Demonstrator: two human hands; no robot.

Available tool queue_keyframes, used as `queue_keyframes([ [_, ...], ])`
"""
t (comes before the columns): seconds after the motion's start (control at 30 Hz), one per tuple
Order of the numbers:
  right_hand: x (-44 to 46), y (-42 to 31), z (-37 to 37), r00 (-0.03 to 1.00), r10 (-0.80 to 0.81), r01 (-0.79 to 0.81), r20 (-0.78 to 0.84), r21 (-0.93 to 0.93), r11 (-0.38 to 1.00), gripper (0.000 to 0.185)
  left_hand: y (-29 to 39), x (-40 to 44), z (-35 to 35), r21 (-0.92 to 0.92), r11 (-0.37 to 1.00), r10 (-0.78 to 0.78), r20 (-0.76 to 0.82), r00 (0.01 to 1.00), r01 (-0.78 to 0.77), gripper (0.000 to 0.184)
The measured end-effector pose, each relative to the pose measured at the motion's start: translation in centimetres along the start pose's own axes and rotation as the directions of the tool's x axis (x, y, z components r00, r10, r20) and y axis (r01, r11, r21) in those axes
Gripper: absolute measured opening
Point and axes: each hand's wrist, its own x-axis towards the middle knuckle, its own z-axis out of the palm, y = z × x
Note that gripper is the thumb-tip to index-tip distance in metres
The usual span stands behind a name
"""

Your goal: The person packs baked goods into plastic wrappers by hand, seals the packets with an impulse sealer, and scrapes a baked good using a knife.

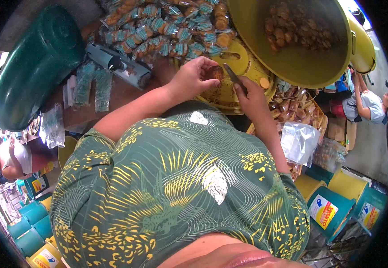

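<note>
My left hand [193, 77] is closed, its fingertips pinching a small, dark brown round biscuit [215, 76]. In my right hand [252, 96] is a short knife [232, 74], its dark blade pointing up and left, close beside the biscuit but seemingly apart from it. Both hands are over a yellow lid [247, 67] with cut-out slots. A pale orange round piece [264, 83] lies on that lid, right of the knife. Beyond the hands, many clear packs of round biscuits [158, 31] with teal labels are piled up.
A large yellow tub [292, 67] holding many brown biscuits tilts at the upper right. A green bin [37, 67] and a grey device [118, 64] are at left. Wrapped brown goods and a clear bag [298, 140] lie right. Other people [365, 107] are at both sides.
</note>
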Motion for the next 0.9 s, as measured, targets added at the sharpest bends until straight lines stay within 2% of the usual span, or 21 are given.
queue_keyframes([
  [0.1, -0.6, -0.7, 0.7, 0.996, -0.090, 0.088, 0.024, 0.058, 0.994, 0.030, -0.5, 0.0, 0.3, -0.158, 0.987, 0.019, 0.024, 1.000, -0.015, 0.044],
  [0.2, -0.2, 0.0, 0.2, 1.000, -0.015, 0.015, -0.013, -0.016, 1.000, 0.030, 0.0, -0.1, -0.1, 0.066, 0.998, -0.022, 0.025, 0.999, 0.020, 0.046],
  [0.3, -0.4, -1.1, -0.3, 0.999, 0.037, -0.037, 0.008, 0.018, 0.999, 0.031, -0.1, -0.3, -0.2, 0.061, 0.998, -0.021, 0.000, 1.000, 0.021, 0.043],
  [0.4, -0.8, -2.2, 0.4, 0.999, -0.040, 0.039, 0.016, 0.066, 0.997, 0.032, 0.2, -0.2, -0.3, 0.081, 0.996, -0.046, 0.052, 0.998, 0.042, 0.036],
  [0.5, -0.3, -1.3, 0.0, 0.999, 0.031, -0.031, 0.018, 0.014, 0.999, 0.032, 1.3, -0.4, -0.4, 0.237, 0.970, -0.069, 0.038, 0.997, 0.058, 0.031],
  [0.6, -0.5, -1.6, -0.9, 0.996, 0.083, -0.084, 0.013, 0.002, 0.997, 0.032, 1.3, -0.6, -0.4, 0.224, 0.972, -0.084, 0.048, 0.995, 0.072, 0.031],
  [0.7, -1.0, -3.3, -0.7, 0.998, -0.010, 0.004, 0.058, 0.095, 0.995, 0.032, 0.3, -0.6, -0.2, 0.113, 0.990, -0.095, 0.059, 0.994, 0.088, 0.031],
  [0.9, -0.6, -2.1, -1.1, 0.997, 0.074, -0.073, 0.019, -0.078, 0.994, 0.030, 0.5, -0.7, -0.3, 0.213, 0.976, -0.054, 0.085, 0.995, 0.034, 0.031],
])
